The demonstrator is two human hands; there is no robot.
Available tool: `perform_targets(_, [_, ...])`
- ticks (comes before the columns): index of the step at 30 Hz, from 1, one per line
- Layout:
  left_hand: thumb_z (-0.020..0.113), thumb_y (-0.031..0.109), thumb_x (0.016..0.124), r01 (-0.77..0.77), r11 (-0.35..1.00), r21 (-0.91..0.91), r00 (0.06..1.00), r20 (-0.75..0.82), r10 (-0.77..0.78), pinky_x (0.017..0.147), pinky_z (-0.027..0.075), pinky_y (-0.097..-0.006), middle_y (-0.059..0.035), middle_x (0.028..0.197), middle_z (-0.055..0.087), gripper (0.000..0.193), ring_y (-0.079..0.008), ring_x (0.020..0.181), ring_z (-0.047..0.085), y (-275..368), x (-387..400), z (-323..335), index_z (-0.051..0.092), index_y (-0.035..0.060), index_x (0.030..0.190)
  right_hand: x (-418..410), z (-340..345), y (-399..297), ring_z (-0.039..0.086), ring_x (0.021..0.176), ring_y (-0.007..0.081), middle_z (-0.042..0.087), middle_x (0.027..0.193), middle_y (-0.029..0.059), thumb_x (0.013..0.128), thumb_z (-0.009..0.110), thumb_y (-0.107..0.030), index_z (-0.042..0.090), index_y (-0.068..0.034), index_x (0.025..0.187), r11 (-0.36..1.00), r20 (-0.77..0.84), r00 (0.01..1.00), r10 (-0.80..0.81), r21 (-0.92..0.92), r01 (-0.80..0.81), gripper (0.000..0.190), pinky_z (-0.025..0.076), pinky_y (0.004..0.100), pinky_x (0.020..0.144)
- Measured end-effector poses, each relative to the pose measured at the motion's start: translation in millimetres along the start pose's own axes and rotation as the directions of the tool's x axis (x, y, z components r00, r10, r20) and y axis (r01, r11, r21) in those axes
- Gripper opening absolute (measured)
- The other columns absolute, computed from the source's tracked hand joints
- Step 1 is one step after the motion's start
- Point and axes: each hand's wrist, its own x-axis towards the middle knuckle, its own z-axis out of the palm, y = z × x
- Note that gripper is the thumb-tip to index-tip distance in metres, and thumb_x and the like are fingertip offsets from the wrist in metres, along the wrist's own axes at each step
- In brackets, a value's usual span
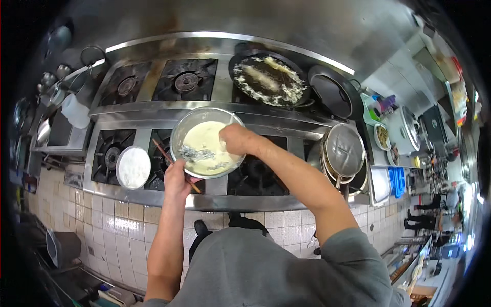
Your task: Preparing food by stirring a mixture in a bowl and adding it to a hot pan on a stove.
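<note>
My left hand (pixel 177 179) grips the near left rim of a steel mixing bowl (pixel 177 130), along with wooden chopsticks (pixel 163 150) that run beneath the bowl. Pale yellow batter (pixel 207 134) fills the bowl, with dark greyish pieces (pixel 195 154) lying in it at the left. Over the bowl's right side, my right hand (pixel 236 139) is closed around a pale utensil (pixel 232 118); its lower end is hidden. To the left, a round tub of white powder (pixel 133 167) rests on the front burners. Behind the bowl, a wok (pixel 264 78) holds dark oil with pale batter bits floating around its edge.
A second dark pan (pixel 334 92) leans right of the wok. At the front right, a strainer (pixel 345 149) lies across a pot. Bare burners (pixel 187 82) are at the back left, beside a white plastic jug (pixel 75 110). People (pixel 425 221) stand far right.
</note>
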Motion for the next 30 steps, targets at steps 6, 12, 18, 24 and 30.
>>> perform_targets(6, [0.049,0.008,0.095,0.017,1.0,-0.007,0.995,0.103,-0.016,0.038,0.046,-0.0329,-0.0143,0.082,0.063,0.022,-0.0218,0.054,0.059,-3.8,14.1,-4.0,0.055,-0.0087,0.108,-58.0,-122.3,-1.0,0.068,0.086,0.0383,0.07,0.088,0.0204,0.075,0.065,-0.007,0.071,-0.002,0.089,0.998,-0.215,0.974,-0.065,0.014,0.069,0.016,0.054,0.0443,0.08])
perform_targets(12, [0.049,0.008,0.095,0.027,1.0,0.005,0.992,0.123,-0.028,0.038,0.044,-0.0306,-0.0122,0.081,0.062,0.017,-0.0191,0.053,0.057,10.5,10.1,8.5,0.056,-0.0042,0.104,-83.5,-195.5,-17.2,0.068,0.081,0.0327,0.071,0.088,0.0198,0.083,0.068,-0.014,0.073,-0.002,0.092,0.991,-0.314,0.949,-0.037,0.114,0.076,0.016,0.053,0.0398,0.075])
perform_targets(18, [0.05,0.009,0.095,0.024,1.0,0.001,0.987,0.159,-0.024,0.039,0.042,-0.0284,-0.0112,0.085,0.064,0.02,-0.0172,0.056,0.058,16.4,11.5,12.3,0.057,-0.0037,0.109,-64.1,-166.5,-8.9,0.069,0.087,0.0333,0.072,0.092,0.0193,0.08,0.066,-0.008,0.073,-0.002,0.095,0.998,-0.247,0.968,0.037,0.06,-0.023,0.017,0.054,0.0409,0.08])
perform_targets(24, [0.049,0.01,0.096,-0.014,0.995,0.097,0.996,0.094,0.004,0.04,0.047,-0.0311,-0.0098,0.086,0.064,0.019,-0.0181,0.06,0.062,7.7,3.9,18.9,0.056,-0.0029,0.107,-8.7,3.2,10.6,0.067,0.099,0.0404,0.07,0.102,0.0239,0.075,0.06,-0.002,0.072,-0.003,0.1,0.987,0.016,0.987,0.16,-0.015,-0.16,0.028,0.054,0.0454,0.088])
perform_targets(30, [0.048,0.01,0.095,0.032,0.991,0.131,0.997,0.069,-0.041,0.045,0.058,-0.035,-0.0136,0.089,0.067,0.022,-0.0232,0.065,0.069,-21.8,19.5,-13.5,0.057,-0.0043,0.11,-11.7,26.9,13.8,0.069,0.099,0.0393,0.071,0.103,0.0244,0.076,0.059,-0.005,0.073,-0.002,0.101,0.993,0.053,0.994,0.099,0.063,-0.102,0.029,0.055,0.0431,0.089])
